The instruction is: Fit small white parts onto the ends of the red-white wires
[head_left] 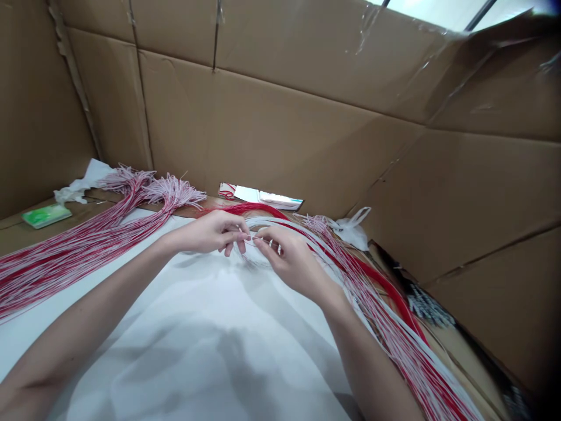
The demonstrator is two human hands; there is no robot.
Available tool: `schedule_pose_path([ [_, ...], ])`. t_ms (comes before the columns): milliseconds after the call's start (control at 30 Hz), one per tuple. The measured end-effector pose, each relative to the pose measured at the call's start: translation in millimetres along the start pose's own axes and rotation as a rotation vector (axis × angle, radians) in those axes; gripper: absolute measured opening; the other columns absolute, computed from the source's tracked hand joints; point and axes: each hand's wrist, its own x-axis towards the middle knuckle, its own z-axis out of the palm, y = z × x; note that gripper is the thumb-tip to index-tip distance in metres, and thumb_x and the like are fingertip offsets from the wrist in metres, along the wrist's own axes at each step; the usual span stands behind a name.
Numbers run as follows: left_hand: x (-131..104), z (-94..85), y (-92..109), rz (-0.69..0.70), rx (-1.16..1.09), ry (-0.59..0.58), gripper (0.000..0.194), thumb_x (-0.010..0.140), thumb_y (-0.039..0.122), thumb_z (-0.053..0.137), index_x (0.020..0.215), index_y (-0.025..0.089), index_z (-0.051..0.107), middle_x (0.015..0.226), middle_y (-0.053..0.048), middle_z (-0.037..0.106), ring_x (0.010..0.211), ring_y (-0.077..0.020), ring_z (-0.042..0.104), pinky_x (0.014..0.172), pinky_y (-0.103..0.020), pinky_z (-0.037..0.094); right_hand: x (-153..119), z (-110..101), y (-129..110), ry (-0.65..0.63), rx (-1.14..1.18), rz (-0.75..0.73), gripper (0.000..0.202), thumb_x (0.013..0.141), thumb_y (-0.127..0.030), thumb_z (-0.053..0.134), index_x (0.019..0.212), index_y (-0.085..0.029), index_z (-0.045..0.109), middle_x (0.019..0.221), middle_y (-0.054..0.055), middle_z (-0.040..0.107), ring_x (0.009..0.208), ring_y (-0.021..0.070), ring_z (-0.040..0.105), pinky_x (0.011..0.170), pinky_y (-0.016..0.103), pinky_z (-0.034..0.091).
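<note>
1. The cardboard wall [272, 128] is standing behind your work, its top and sides running out of view.
2. White material [205, 333] is filling the space between your forearms; whether it is clothing or a covering cannot be told.
3. Red and white strands [397, 336] are curving along your right side, partly hidden by your right arm and cut off at the bottom edge.
4. Two tufted bundles [92, 248] are lying to your left, their near ends running past the left edge.
5. Your left hand [217, 230] is reaching in from the lower left, knuckles up, pinching with thumb and forefinger, the other fingers curling beneath.
6. Your right hand [291, 254] is slanting in from the lower right, its thumb and forefinger also pinching, the remaining fingers bending loosely.
7. A thin strand [251, 237] is passing between both sets of fingertips, at centre; its ends are blurring into the strands behind.
</note>
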Motion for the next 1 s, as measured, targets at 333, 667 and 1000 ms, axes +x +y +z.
schedule_pose_path([
  [333, -2.8, -4.0, 0.2, 0.027, 0.12, -0.045, 0.017, 0.092, 0.028, 0.054, 0.087, 0.016, 0.066, 0.079, -0.002, 0.071, 0.06, -0.0082, 0.06, 0.053, -0.017, 0.044, 0.8, 3.3, 5.4, 0.085, -0.077, -0.107, 0.024, 0.098, -0.025, 0.047, 0.078, -0.018, 0.057, 0.079, 0.001, 0.056, 0.072, 0.0122, 0.049, 0.067, 0.025, 0.036],
  [667, -6.7, -6.7, 5.8, -0.019, 0.366, 0.104, 0.021, 0.092, 0.032, 0.054, 0.086, 0.018, 0.067, 0.072, 0.001, 0.068, 0.063, -0.0091, 0.06, 0.055, -0.018, 0.042, -0.5, -5.4, 4.6, -0.009, -0.15, -0.016, 0.027, 0.1, -0.028, 0.044, 0.076, -0.018, 0.052, 0.073, -0.001, 0.056, 0.065, 0.0109, 0.047, 0.062, 0.024, 0.033],
  [1000, -6.5, -5.1, 6.0, -0.034, 0.365, 0.119, 0.018, 0.089, 0.027, 0.058, 0.079, 0.016, 0.068, 0.064, 0.002, 0.066, 0.056, -0.0089, 0.059, 0.052, -0.018, 0.041, -1.2, -0.3, 11.6, -0.077, -0.127, -0.057, 0.021, 0.1, -0.028, 0.044, 0.088, -0.019, 0.059, 0.082, 0.0, 0.064, 0.071, 0.0119, 0.053, 0.064, 0.024, 0.035],
])
